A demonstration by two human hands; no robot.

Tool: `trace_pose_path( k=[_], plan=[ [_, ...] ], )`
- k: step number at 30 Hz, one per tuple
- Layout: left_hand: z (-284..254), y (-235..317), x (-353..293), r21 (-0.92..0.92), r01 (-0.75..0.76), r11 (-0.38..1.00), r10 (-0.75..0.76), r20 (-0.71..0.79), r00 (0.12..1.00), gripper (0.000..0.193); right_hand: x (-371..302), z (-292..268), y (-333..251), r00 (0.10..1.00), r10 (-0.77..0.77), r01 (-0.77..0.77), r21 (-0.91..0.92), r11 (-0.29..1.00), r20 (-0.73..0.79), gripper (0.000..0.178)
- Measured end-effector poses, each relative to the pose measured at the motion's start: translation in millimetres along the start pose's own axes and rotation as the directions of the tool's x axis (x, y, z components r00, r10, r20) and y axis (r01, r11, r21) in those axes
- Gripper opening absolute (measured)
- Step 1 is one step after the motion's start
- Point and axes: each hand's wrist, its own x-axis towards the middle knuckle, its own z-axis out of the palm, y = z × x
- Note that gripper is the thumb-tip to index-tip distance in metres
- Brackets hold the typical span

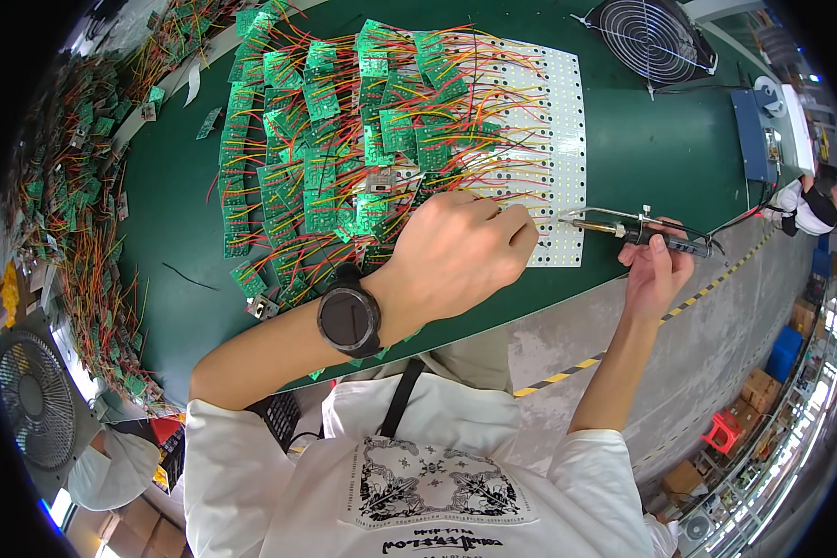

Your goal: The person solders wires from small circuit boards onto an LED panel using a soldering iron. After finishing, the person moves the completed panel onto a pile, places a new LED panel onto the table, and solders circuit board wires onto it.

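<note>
My right hand (pixel 657 265) grips a soldering iron (pixel 688 245) with a thin metal feed tube along its top. The iron's tip points left, at the right part of a white perforated LED panel (pixel 567 121). My left hand (pixel 470 242), with a black watch on its wrist, is curled closed over the panel's near edge, beside thin red and yellow wires (pixel 502 181). Its fingertips are turned under, so what they pinch is hidden. Rows of green circuit boards (pixel 321 200) with wires attached cover the panel's left part and the table beside it.
A green table (pixel 642 139) carries the work. A large heap of wired boards (pixel 74 186) lies along its left side. A round black fan (pixel 646 42) and a blue box-shaped unit (pixel 751 135) stand at the far right. Another person (pixel 804 206) is beyond the right edge.
</note>
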Motion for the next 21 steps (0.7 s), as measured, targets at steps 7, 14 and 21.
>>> trace_pose_path(
  k=[7, 14, 21],
  plan=[
    [-6.2, 0.0, 4.9, -0.034, -0.001, 0.999, 0.003, 0.031, 1.000, 0.021, 0.1, 1.2, -2.0, 1.000, 0.020, -0.019, 0.008, 1.000, -0.018, 0.022],
    [-10.6, -3.5, 5.9, -0.073, -0.046, 0.996, 0.054, 0.105, 0.993, 0.013, -0.4, 0.3, -2.0, 1.000, 0.017, -0.017, 0.035, 0.999, -0.007, 0.022],
    [-12.5, -2.7, 7.3, -0.088, -0.022, 0.996, 0.030, 0.085, 0.996, 0.010, -0.3, 1.7, -2.1, 0.999, 0.018, -0.017, 0.045, 0.999, -0.026, 0.021]
  ],
)
